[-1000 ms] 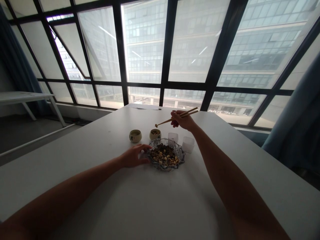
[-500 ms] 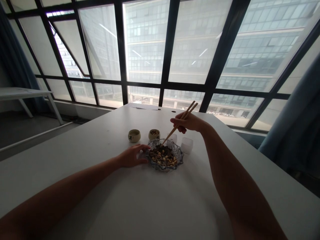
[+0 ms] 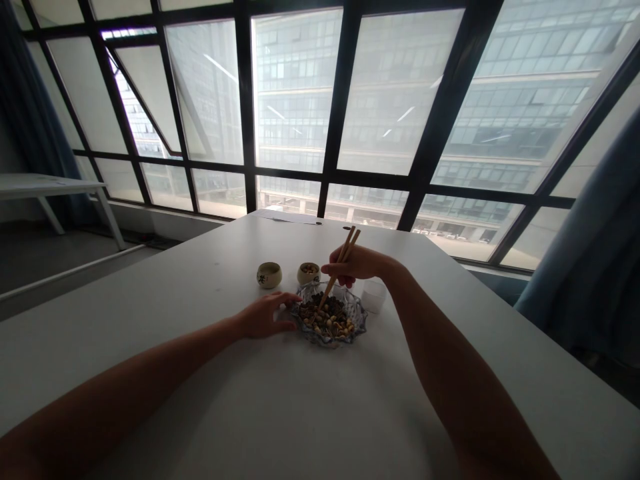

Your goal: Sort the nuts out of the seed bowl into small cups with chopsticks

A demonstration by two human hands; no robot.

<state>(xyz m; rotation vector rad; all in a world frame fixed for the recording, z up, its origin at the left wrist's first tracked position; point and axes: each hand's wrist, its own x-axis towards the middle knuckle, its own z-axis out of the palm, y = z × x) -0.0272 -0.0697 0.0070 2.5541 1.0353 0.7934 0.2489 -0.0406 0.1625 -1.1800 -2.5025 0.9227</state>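
white table (image 3: 280, 413): one glass bowl (image 3: 356, 310) of mixed nut-like pieces (image 3: 333, 324), centre; my right hand (image 3: 353, 263) grasping chopsticks (image 3: 329, 290), tips among the pieces; my left hand (image 3: 265, 315), unclenched, at the bowl's left rim.

White surface (image 3: 260, 413), tan chopsticks (image 3: 329, 287), clear bluish-grey bowl (image 3: 357, 312).
Mix (image 3: 330, 321) looks dark brown to pale yellow from here; cream cups (image 3: 273, 279), black character on left one; black window frames (image 3: 245, 100), blue curtains (image 3: 575, 287).
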